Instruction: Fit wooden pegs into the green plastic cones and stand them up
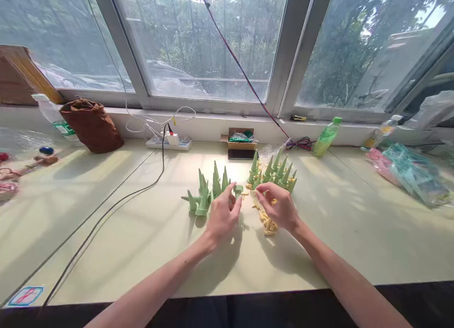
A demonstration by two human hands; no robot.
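Observation:
My left hand (223,214) pinches a small green cone-shaped plastic piece (238,190) between thumb and fingers. My right hand (278,206) is closed in a pinch on a tiny yellow piece (254,192), held close to the green one. Both hands hover over the pale table (142,233). A cluster of upright green cones (209,191) stands just left of my left hand. A second group of green cones (275,172) stands beyond my right hand. A little heap of yellow pieces (267,224) lies under my right hand.
A black cable (106,214) runs across the table's left side to a white power strip (169,142). A brown bag (91,125), a small cardboard box (241,138), a green bottle (327,136) and plastic bags (411,174) line the windowsill side.

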